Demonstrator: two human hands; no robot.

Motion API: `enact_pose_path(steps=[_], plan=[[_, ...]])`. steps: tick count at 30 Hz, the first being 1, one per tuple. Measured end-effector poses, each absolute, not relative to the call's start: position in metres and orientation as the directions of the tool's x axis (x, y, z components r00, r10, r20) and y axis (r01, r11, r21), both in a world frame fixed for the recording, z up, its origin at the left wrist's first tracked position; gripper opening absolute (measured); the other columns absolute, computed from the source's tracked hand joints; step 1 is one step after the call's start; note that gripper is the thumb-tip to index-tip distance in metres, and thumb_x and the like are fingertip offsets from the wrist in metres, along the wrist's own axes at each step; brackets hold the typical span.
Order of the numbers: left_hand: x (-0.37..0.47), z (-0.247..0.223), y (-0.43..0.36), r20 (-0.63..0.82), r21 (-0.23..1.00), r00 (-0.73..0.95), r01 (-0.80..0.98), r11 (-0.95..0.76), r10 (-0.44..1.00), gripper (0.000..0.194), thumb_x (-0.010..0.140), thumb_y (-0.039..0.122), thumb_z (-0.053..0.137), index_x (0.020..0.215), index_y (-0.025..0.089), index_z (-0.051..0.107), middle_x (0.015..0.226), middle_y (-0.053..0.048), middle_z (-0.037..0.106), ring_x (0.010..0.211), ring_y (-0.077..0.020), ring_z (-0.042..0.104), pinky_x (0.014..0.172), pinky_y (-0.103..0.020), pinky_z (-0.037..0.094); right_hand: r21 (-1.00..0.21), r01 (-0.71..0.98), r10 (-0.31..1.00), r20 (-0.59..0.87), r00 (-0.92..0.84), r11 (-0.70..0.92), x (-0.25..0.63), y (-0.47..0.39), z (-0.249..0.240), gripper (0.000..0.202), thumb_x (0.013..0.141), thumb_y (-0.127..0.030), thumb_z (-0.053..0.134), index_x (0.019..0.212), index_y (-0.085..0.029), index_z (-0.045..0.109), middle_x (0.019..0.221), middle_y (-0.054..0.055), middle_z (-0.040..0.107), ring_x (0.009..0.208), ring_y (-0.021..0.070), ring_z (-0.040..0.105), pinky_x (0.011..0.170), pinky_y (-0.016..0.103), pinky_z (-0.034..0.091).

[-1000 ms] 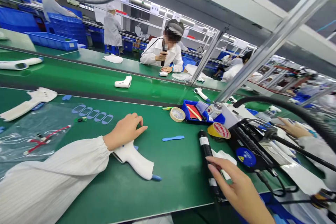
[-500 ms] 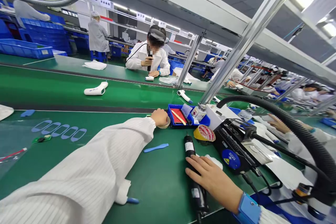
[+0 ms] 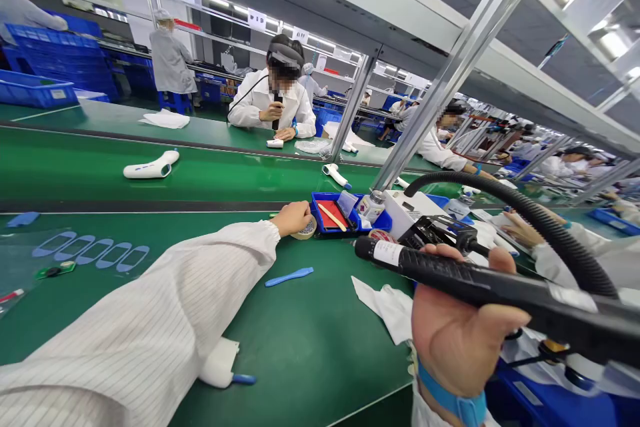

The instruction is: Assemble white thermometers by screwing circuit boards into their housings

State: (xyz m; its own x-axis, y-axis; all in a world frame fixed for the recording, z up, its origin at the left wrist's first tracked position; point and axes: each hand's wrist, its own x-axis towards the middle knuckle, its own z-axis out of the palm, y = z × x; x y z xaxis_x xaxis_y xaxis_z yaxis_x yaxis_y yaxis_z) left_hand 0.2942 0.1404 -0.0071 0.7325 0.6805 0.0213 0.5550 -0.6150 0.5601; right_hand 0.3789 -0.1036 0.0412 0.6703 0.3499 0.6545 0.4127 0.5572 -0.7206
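Observation:
My right hand point(image 3: 460, 327), with a blue wrist strap, holds a black electric screwdriver point(image 3: 450, 277) up off the table, its tip pointing left. My left hand point(image 3: 294, 217) rests on the table beside a tape roll point(image 3: 305, 229), left of a blue tray point(image 3: 340, 230) with a red piece and a cream stick. Its fingers are curled and partly hidden, and I cannot tell what is in them. A blue plastic tool point(image 3: 289, 277) lies before it. A white device part point(image 3: 219, 361) sits by my left sleeve. A white cloth point(image 3: 387, 307) lies left of my right wrist.
White handheld devices point(image 3: 150, 167) lie on the green belt point(image 3: 240, 177). Blue oval frames point(image 3: 93, 250) and a small circuit board point(image 3: 55, 270) are at left. A black flexible hose point(image 3: 530, 213) arches at right. Across the belt, a person point(image 3: 273, 103) works; a neighbour's hand point(image 3: 523, 230) shows at right.
My right hand has lifted the black screwdriver from the table and turned palm up, swinging it nearly level. The white cloth is now uncovered. My left hand stays near the tape roll.

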Motion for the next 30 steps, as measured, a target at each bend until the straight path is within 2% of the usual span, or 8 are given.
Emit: enact_pose_path(steps=[2,5,8,13,19,21,25,30], plan=[[0.292,-0.006,0.139,0.058,0.594,0.723,0.529,-0.606,0.688,0.028,0.088,0.03,0.051,0.113,0.016,0.053,0.114,-0.008,0.055,0.095,-0.0196,0.058,0.08,-0.04,0.05,-0.746,0.274,0.339,0.556,0.759,0.607,0.367,-0.09,0.05,0.044,0.086,-0.058,0.027,0.118,-0.034,0.045,0.085,0.001,0.056,0.079,0.0182,0.059,0.081,0.043,0.047],[0.284,-0.002,0.138,0.11,0.65,0.709,0.479,-0.59,0.697,0.028,0.088,0.03,0.051,0.113,0.017,0.053,0.114,-0.008,0.055,0.095,-0.0195,0.058,0.08,-0.04,0.05,-0.752,0.154,0.373,0.481,0.793,0.641,0.355,-0.08,0.057,0.047,0.083,-0.064,0.028,0.106,-0.032,0.053,0.07,-0.003,0.051,0.061,0.0142,0.053,0.068,0.035,0.048],[0.269,0.002,0.135,0.151,0.71,0.697,0.417,-0.568,0.701,0.027,0.088,0.03,0.051,0.111,0.016,0.054,0.111,-0.008,0.057,0.093,-0.0188,0.058,0.079,-0.039,0.05,-0.736,0.111,0.406,0.485,0.775,0.667,0.346,-0.08,0.059,0.054,0.079,-0.069,0.028,0.101,-0.028,0.055,0.064,-0.003,0.051,0.056,0.0136,0.051,0.061,0.031,0.047],[0.22,0.015,0.113,0.227,0.819,0.667,0.263,-0.509,0.71,0.007,0.08,0.017,0.057,0.085,0.014,0.058,0.083,-0.004,0.064,0.08,-0.0175,0.061,0.074,-0.03,0.049,-0.734,0.07,0.429,0.468,0.772,0.676,0.326,-0.081,0.063,0.056,0.083,-0.066,0.022,0.098,-0.024,0.057,0.062,-0.001,0.049,0.056,0.0141,0.049,0.057,0.03,0.046],[0.137,0.01,0.04,0.233,0.885,0.697,0.136,-0.445,0.678,0.008,0.081,0.017,0.05,0.083,0.019,0.058,0.087,-0.002,0.067,0.083,-0.0164,0.062,0.075,-0.025,0.048,-0.72,0.005,0.453,0.442,0.774,0.694,0.285,-0.073,0.074,0.072,0.083,-0.064,0.003,0.084,-0.019,0.059,0.055,-0.001,0.041,0.044,0.0114,0.042,0.042,0.025,0.035],[0.116,0.001,0.017,0.21,0.883,0.694,0.167,-0.438,0.688,0.005,0.081,0.02,0.052,0.081,0.021,0.058,0.083,-0.001,0.066,0.081,-0.0164,0.061,0.074,-0.025,0.047,-0.747,-0.016,0.52,0.447,0.728,0.665,0.269,-0.072,0.078,0.065,0.082,-0.066,0.012,0.082,-0.021,0.058,0.052,-0.003,0.041,0.041,0.0104,0.04,0.041,0.024,0.033],[0.092,-0.009,-0.005,0.17,0.863,0.709,0.227,-0.45,0.684,0.008,0.082,0.019,0.049,0.087,0.021,0.055,0.086,-0.001,0.063,0.08,-0.0148,0.059,0.072,-0.024,0.046,-0.798,-0.118,0.696,0.43,0.576,0.591,0.246,-0.068,0.085,0.057,0.067,-0.074,0.039,0.083,-0.022,0.055,0.05,-0.005,0.046,0.04,0.0106,0.041,0.043,0.025,0.035],[0.084,-0.009,-0.007,0.198,0.825,0.73,0.237,-0.513,0.655,0.01,0.085,0.019,0.046,0.092,0.02,0.053,0.091,-0.001,0.063,0.081,-0.0143,0.058,0.072,-0.025,0.045,-0.796,-0.142,0.727,0.444,0.524,0.588,0.23,-0.062,0.09,0.052,0.068,-0.07,0.042,0.079,-0.021,0.057,0.047,-0.005,0.049,0.039,0.0112,0.043,0.044,0.026,0.037]])
